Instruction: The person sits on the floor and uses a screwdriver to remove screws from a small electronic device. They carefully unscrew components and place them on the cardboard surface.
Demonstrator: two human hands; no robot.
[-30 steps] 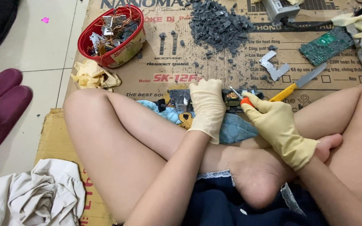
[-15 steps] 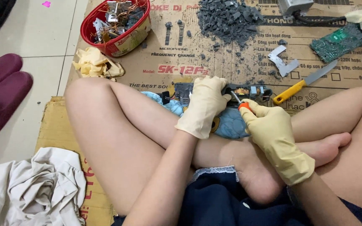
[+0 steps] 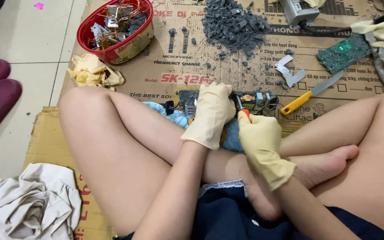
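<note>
- Nearest, a crumpled white cloth (image 3: 27, 204) lies on the floor at near left, beside crossed bare legs.
- Right hand (image 3: 261, 140), in a yellow glove, is closed around an orange-handled tool (image 3: 242, 109).
- Left hand (image 3: 210, 113), gloved, presses down on a small electronic part (image 3: 256, 100) lying on flattened cardboard (image 3: 165, 80).
- Just right, a yellow-handled knife (image 3: 310, 93).
- Farther: a red basket (image 3: 116, 26) of scrap, grey chips (image 3: 234, 22), and a green circuit board (image 3: 343, 52).

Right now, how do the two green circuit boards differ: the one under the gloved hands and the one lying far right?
The held board sits at the ankles, largely covered by the left hand and worked by the right hand with an orange-handled tool. The far board lies untouched and fully exposed. Both rest on cardboard.
</note>
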